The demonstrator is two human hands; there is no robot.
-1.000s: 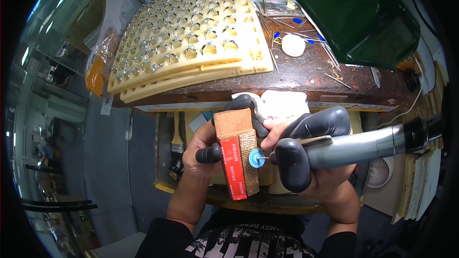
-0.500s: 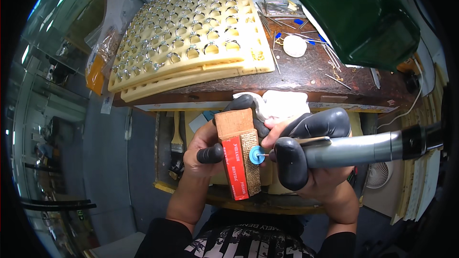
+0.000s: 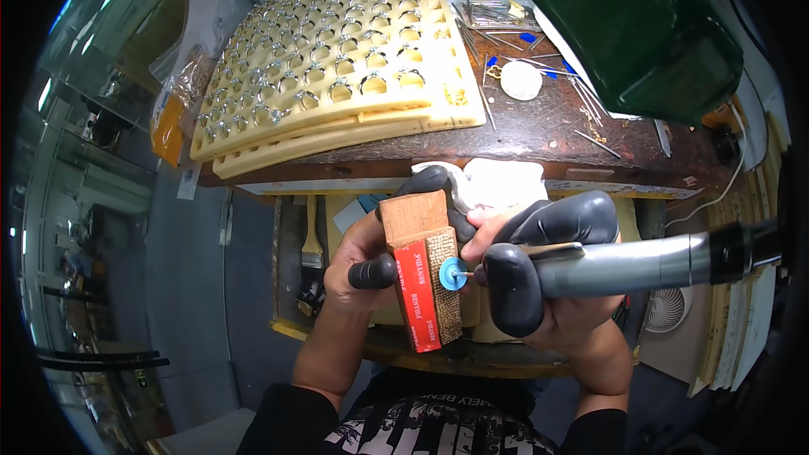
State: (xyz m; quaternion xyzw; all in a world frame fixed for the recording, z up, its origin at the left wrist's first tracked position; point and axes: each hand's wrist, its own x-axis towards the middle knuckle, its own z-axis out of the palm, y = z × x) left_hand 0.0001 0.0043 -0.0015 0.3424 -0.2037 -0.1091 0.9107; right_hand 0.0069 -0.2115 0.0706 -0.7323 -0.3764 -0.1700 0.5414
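Observation:
My left hand, with black finger cots, is closed around a wooden block held upright, a red strip with white print along one face. The block's right side bears a rough, woven-looking brown surface. My right hand, also in finger cots, grips a grey rotary handpiece lying nearly level. At its tip a small blue disc lies against the rough side; I cannot tell if it spins. A crumpled white cloth shows just beyond my fingers, against the bench edge.
Cream trays carrying rows of rings are stacked on the wooden bench. Thin metal burs and a white round piece lie to their right. A green lamp shade overhangs the far right. A brush sits in the drawer below.
The block has tilted and shifted very slightly in my left hand. The disc stays against its rough side, and the handpiece has hardly moved.

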